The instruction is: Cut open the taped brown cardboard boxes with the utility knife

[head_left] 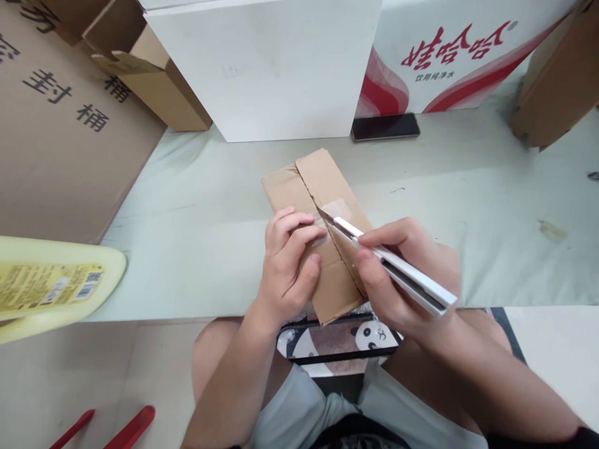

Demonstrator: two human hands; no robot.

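A small brown cardboard box (285, 188) lies near the table's front edge, with a seam along its top and a strip of clear tape (337, 209) across it. My left hand (292, 265) holds the box from its left side, the curled fingers resting on its top face. In my right hand (407, 268), a white utility knife (397, 268) is gripped between thumb and fingers, its blade extended. The blade tip is at the seam by the tape; I cannot tell how deep it reaches.
A white box (276, 75), a white-and-red carton (449, 62) and a black phone (386, 127) are at the back. Brown cartons (60, 137) stand left and right (556, 81). A pale yellow bottle (60, 280) is at the left edge. A panda-print item (341, 340) sits between my legs.
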